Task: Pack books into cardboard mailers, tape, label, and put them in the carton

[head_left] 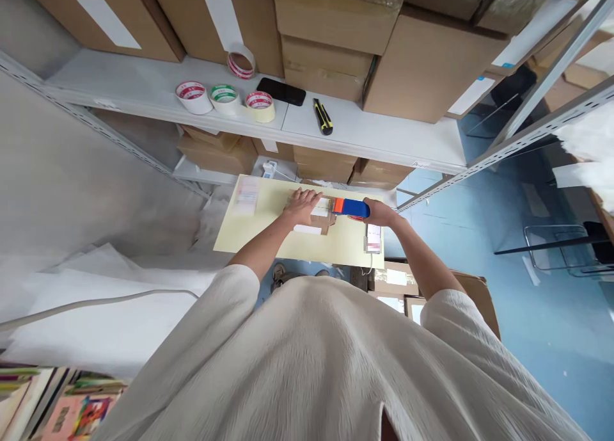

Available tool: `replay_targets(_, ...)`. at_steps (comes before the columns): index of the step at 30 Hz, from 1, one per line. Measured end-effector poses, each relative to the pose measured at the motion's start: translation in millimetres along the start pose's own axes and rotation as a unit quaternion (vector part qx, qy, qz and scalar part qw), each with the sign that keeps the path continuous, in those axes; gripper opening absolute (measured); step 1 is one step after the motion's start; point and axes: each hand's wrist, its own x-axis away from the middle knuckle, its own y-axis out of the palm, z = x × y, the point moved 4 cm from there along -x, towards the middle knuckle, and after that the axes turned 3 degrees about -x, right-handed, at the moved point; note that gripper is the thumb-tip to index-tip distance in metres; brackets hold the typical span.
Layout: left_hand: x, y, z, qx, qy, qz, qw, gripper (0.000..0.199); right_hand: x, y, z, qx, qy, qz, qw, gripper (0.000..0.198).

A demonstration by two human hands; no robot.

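My right hand (380, 212) is closed around a blue and orange tape dispenser (354, 208), whose orange end rests at the right side of a small cardboard box (326, 222). The box has white patches on it and lies on a pale yellow board (263, 233). My left hand (302, 205) lies on the left part of the box, fingers stretched out and partly covering it. Just below my right hand, a phone with a lit screen (373, 239) sits at the board's right end.
A white shelf (330, 124) ahead bears large cardboard boxes (426, 70), tape rolls (225, 100), a dark phone (281, 91) and a yellow-black box cutter (323, 116). More boxes (393, 278) stand below the board at right. A printed sheet (247, 194) lies on the board's left.
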Motion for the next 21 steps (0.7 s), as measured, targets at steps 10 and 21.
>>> replay_targets(10,16,7,-27,-0.027,-0.012,-0.006,1.0,0.142,21,-15,44,0.053,0.029,-0.039,0.997,0.058)
replay_targets(21,22,22,-27,-0.03,0.002,-0.026,0.999,0.142,-9,30,15,0.155,0.032,-0.088,0.983,0.053)
